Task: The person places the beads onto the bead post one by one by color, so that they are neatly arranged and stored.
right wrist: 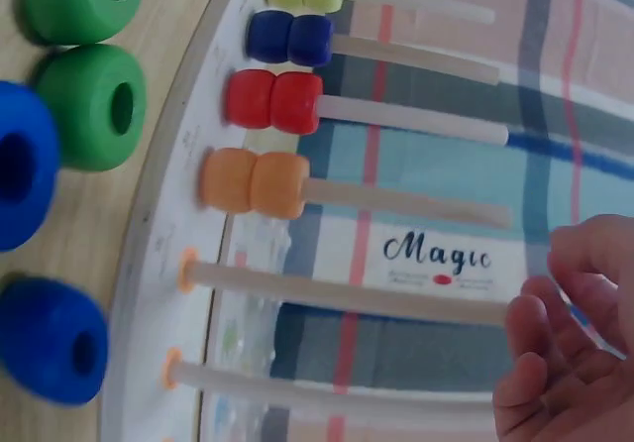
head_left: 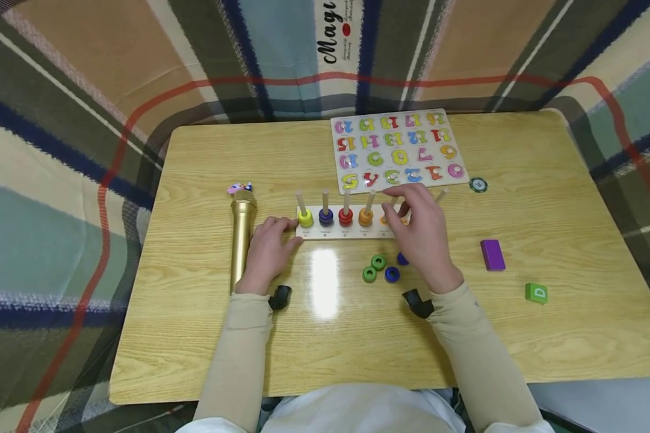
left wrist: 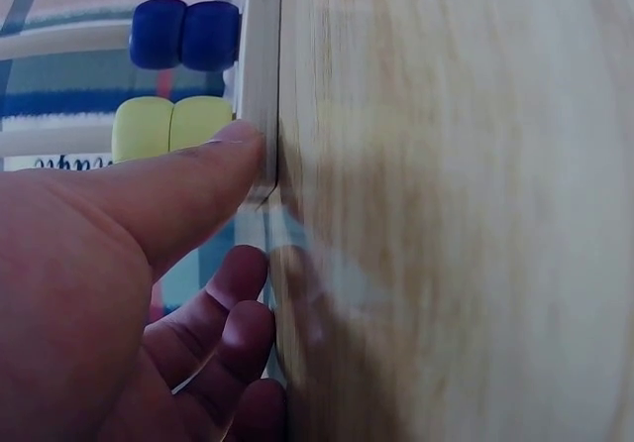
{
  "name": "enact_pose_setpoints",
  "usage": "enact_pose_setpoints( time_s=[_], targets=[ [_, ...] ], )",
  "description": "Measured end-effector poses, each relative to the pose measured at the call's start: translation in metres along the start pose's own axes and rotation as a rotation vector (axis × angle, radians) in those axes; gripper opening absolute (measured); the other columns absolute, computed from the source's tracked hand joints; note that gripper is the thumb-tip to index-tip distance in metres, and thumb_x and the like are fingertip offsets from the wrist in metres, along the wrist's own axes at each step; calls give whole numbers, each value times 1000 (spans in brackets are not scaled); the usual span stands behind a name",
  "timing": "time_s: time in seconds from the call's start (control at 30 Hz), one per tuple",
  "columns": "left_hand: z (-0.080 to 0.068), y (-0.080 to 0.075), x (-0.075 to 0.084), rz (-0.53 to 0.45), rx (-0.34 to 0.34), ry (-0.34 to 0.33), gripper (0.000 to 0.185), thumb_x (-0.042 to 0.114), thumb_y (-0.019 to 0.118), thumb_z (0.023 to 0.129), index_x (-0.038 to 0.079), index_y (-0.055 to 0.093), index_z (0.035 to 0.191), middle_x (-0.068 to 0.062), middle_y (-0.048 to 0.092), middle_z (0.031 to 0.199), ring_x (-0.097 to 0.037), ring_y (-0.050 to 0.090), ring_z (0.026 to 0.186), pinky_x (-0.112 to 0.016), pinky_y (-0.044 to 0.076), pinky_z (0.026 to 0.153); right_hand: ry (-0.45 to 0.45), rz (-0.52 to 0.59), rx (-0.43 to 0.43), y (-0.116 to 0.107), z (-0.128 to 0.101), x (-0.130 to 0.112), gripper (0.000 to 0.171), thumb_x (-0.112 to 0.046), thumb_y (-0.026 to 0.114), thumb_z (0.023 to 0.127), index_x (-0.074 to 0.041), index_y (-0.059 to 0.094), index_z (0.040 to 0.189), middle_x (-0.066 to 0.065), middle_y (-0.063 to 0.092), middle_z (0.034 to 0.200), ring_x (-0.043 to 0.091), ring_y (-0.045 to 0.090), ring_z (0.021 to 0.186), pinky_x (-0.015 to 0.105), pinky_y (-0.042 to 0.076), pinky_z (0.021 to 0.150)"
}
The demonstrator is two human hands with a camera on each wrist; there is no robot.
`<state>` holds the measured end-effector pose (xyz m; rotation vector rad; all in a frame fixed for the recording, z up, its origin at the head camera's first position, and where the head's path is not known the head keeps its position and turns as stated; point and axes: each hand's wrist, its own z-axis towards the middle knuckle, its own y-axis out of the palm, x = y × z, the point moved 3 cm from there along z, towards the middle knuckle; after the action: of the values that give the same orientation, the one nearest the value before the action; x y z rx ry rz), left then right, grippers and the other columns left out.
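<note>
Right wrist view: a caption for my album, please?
Right hand near bare pegs, with paired beads on four others and loose beads lying alongside.

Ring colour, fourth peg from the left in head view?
Orange; both rings show best in the right wrist view.

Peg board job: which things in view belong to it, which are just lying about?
Likely the job:
peg board, touched by the left hand
beads stacked on its pegs
two loose green beads
two loose blue beads

Apparently stray:
gold microphone
colourful item beyond it, too small to identify
number board
round chip
purple block
green D block
</note>
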<state>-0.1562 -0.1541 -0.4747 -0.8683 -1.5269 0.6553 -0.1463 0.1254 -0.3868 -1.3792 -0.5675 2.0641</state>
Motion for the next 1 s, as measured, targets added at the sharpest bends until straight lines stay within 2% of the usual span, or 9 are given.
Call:
enact_pose_setpoints(
  time_s=[0.13,0.23,0.3,0.37,0.47,0.67,0.8,0.87,1.0],
  targets=[
    [0,1,1,-1,1,2,42,30,70,97,12,64,134,-12,60,131,-37,52,126,-49,43,108,0,-21,-61,-2,-10,10,12,-8,69,96,-5,72,108,10,69,104,21,57,77,26,37,60],
    [0,1,2,2,-4,2,42,30,70,97,12,64,134,-12,60,131,-37,52,126,-49,43,108,25,-53,-222,4,-25,23,14,-8,67,97,-6,72,109,10,70,105,24,59,81,32,45,66],
    [0,1,3,3,-8,2,42,30,70,98,12,64,134,-12,60,132,-37,52,126,-49,43,108,55,-81,-363,11,-37,33,19,-10,68,97,-7,71,115,9,70,113,25,63,92,39,52,77],
    [0,1,3,5,-6,2,42,31,70,98,12,64,134,-12,60,131,-37,52,126,-49,43,108,78,-115,-481,18,-48,40,25,-14,69,96,-9,70,121,9,69,121,28,63,107,45,54,90],
    [0,0,3,4,3,3,42,31,70,98,11,64,134,-12,60,131,-36,52,126,-49,43,108,71,-146,-549,26,-58,46,30,-17,72,94,-10,70,123,9,67,128,30,57,123,49,49,105],
    [-1,0,0,1,12,-5,42,29,71,97,10,64,133,-13,60,130,-36,52,127,-49,42,109,-24,-232,-509,34,-64,46,29,-16,77,90,-9,72,117,8,71,118,30,60,116,46,50,102],
    [-1,1,1,-5,15,-3,41,30,71,97,10,65,132,-12,61,130,-36,52,127,-50,42,109,-19,-248,-442,31,-64,47,28,-17,77,90,-8,72,116,7,72,113,28,62,107,45,51,95],
    [-1,1,2,-6,16,-2,41,30,71,97,10,65,132,-13,61,130,-36,52,127,-50,42,109,-19,-228,-338,24,-62,46,29,-16,78,89,-7,71,116,9,72,112,29,62,103,45,52,91],
    [0,1,4,-3,13,2,42,29,71,96,10,65,133,-13,61,130,-36,52,127,-50,43,109,-48,-135,-30,1,-52,37,30,-13,78,89,-3,70,117,14,71,113,32,62,98,44,50,84]
  ],
)
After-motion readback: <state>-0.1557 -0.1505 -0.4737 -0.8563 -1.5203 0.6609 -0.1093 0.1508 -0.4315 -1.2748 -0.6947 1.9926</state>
